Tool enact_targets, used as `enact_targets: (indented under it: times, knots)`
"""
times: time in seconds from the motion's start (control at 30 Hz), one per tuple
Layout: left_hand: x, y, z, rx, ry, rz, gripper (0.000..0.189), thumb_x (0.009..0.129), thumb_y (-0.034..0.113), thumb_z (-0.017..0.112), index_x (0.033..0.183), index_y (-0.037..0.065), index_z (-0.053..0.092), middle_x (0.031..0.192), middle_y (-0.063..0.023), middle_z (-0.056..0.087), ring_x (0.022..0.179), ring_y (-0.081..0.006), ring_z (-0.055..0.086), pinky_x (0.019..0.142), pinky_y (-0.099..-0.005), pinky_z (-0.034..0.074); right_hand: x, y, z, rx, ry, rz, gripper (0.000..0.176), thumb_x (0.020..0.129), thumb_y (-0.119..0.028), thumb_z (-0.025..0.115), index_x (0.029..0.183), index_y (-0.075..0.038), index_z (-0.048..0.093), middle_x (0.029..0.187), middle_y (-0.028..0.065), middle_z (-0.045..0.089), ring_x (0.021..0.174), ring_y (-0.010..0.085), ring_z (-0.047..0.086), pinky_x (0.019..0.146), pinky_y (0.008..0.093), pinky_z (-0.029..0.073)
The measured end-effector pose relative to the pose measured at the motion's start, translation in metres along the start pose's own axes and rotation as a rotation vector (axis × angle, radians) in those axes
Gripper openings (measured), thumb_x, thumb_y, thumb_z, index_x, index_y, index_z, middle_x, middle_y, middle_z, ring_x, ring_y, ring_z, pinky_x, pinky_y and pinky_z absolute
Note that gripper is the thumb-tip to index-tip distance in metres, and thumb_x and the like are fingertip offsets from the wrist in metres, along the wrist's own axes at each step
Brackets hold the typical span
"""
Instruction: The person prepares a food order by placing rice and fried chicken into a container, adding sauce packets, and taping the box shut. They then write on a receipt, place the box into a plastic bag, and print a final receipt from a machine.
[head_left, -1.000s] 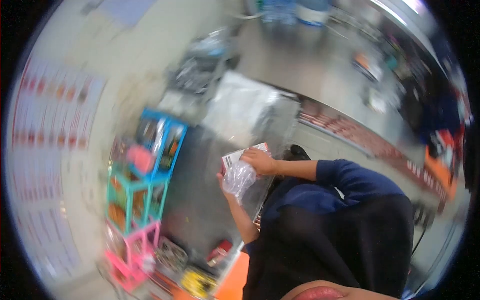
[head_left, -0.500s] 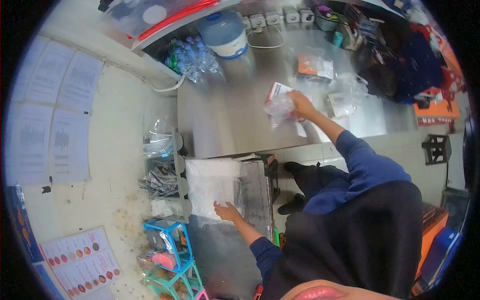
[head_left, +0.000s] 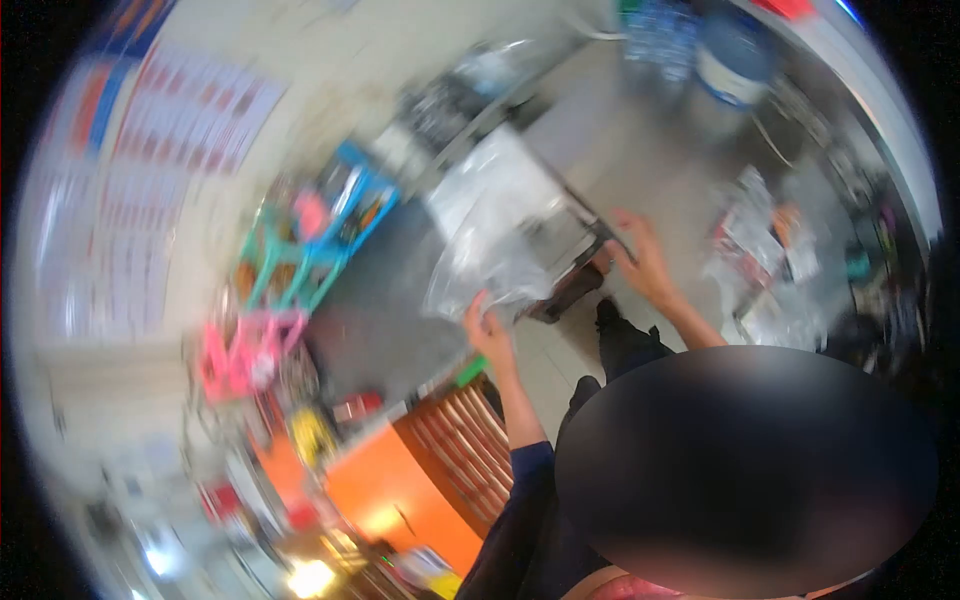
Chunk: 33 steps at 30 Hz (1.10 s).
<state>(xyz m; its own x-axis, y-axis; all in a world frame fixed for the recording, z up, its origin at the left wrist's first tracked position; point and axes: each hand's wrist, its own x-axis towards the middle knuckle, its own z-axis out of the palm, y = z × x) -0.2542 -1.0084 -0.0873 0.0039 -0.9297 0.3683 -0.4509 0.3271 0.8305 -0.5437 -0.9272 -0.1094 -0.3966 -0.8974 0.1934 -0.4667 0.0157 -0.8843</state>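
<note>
My left hand (head_left: 487, 325) pinches the near edge of a clear plastic bag (head_left: 490, 265) at the dark worktop. Beneath the bag lies a stack of white, see-through sheets or bags (head_left: 505, 180). My right hand (head_left: 640, 262) is empty, its fingers apart, over the gap by the steel counter's edge, to the right of the bag. Farther right on the counter lies a red-and-white pack in clear plastic (head_left: 742, 255), close to an orange-and-white bagged pack (head_left: 790, 235). The view is smeared by motion.
A steel counter (head_left: 620, 120) holds a large water jug (head_left: 735, 60) and small plastic bottles (head_left: 660, 40). Blue (head_left: 365, 195), green and pink racks (head_left: 250, 355) line the left side. An orange cabinet (head_left: 400, 490) stands nearer me.
My right hand has let go of the red-and-white pack and come over toward the dark worktop. My left hand has drawn a clear bag toward me. The view has turned left.
</note>
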Motion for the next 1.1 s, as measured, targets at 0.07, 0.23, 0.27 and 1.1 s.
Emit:
enact_targets:
  times: [0.07, 0.23, 0.27, 1.1]
  knots:
    - [-0.044, 0.03, -0.044, -0.022, 0.019, 0.067, 0.039, 0.074, -0.006, 0.051, 0.104, 0.01, 0.069, 0.096, -0.0094, 0.06, 0.093, -0.0236, 0.055, 0.085, -0.0338, 0.042, -0.02, -0.065, 0.042, 0.476, -0.31, 0.216, 0.082, 0.085, -0.04, 0.061, 0.15, -0.026, 0.012, 0.151, 0.014, 0.017, 0.136, 0.038, 0.023, 0.101, 0.0668, 0.022]
    - [-0.235, 0.081, -0.158, 0.336, 0.404, 0.205, 0.028, 0.061, -0.002, 0.06, 0.081, 0.015, 0.07, 0.087, -0.0064, 0.056, 0.094, -0.0304, 0.053, 0.086, -0.0437, 0.038, -0.157, -0.154, 0.125, 1.049, -1.373, 0.355, 0.085, 0.09, -0.027, 0.058, 0.151, -0.019, 0.001, 0.139, 0.0152, 0.042, 0.123, 0.0238, 0.045, 0.1, 0.0393, 0.041]
    - [-0.278, 0.095, -0.183, 0.422, 0.504, 0.202, 0.025, 0.06, 0.0, 0.062, 0.078, 0.017, 0.069, 0.087, -0.0063, 0.055, 0.099, -0.0309, 0.051, 0.089, -0.0453, 0.035, -0.207, -0.184, 0.132, 1.093, -1.506, 0.43, 0.081, 0.089, -0.021, 0.059, 0.151, -0.015, 0.007, 0.139, 0.0144, 0.041, 0.123, 0.0244, 0.046, 0.1, 0.0394, 0.042]
    - [-1.13, 0.483, 0.023, 1.666, 3.197, -1.527, 0.023, 0.082, -0.002, 0.052, 0.103, 0.002, 0.058, 0.104, -0.0139, 0.061, 0.101, -0.03, 0.057, 0.089, -0.0388, 0.044, -1.189, -0.292, -0.02, -0.481, -3.619, -0.168, 0.053, 0.089, -0.02, 0.047, 0.139, -0.011, 0.035, 0.13, 0.0117, 0.048, 0.115, 0.0219, 0.051, 0.095, 0.0357, 0.042]
